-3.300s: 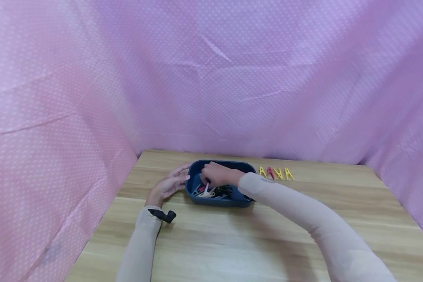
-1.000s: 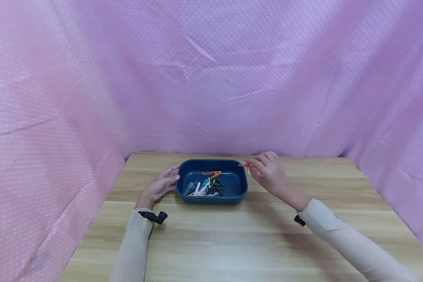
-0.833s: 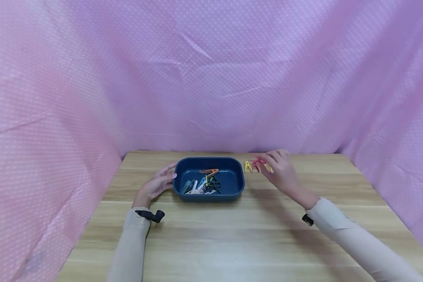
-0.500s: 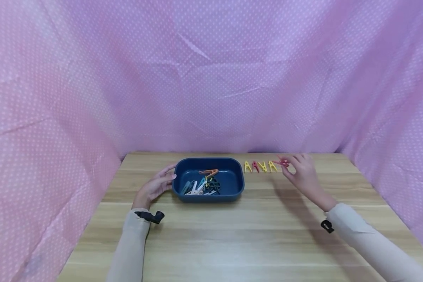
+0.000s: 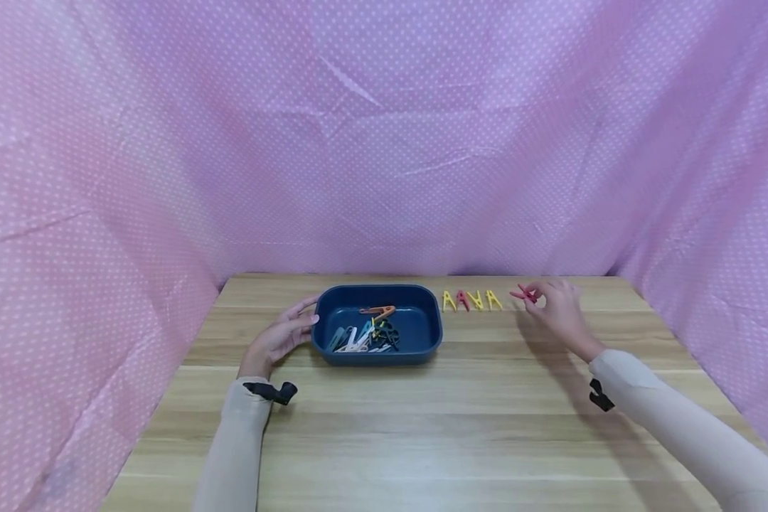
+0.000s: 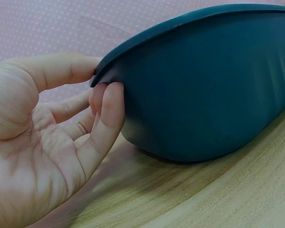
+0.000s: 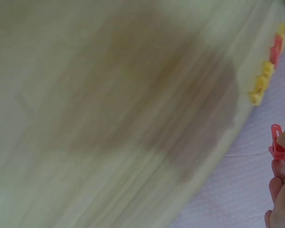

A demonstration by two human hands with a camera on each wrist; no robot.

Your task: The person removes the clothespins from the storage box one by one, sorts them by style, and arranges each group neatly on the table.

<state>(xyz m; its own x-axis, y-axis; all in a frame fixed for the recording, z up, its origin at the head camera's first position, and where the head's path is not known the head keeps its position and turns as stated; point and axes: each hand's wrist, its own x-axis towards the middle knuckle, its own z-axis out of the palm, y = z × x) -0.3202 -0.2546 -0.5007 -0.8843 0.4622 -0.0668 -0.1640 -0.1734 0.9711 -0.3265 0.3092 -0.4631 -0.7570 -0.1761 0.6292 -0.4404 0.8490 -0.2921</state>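
Observation:
My left hand (image 5: 286,340) is at the left end of a dark blue plastic basin (image 5: 376,360). In the left wrist view its thumb lies on the rim and fingertips press beneath it, pinching the edge. Inside the basin are an orange clothespin (image 5: 379,311) and a loose pile of white, teal, yellow and dark green ones. My right hand (image 5: 560,313) pinches a red clothespin (image 5: 525,294) between thumb and fingers, right of the row. That row, beside the basin, holds yellow clothespins (image 5: 449,301) and one red clothespin (image 5: 463,299), with one yellow one turned the other way up.
The wood-grain table (image 5: 384,434) reaches back to a pink dotted cloth (image 5: 384,178) hanging behind and at both sides. A black wrist mount (image 5: 272,391) sits on the left sleeve, and another black mount (image 5: 600,395) on the right.
My right hand has come out of the basin with a red clothespin and carried it rightward over the row to its right end. The left hand has stayed on the basin.

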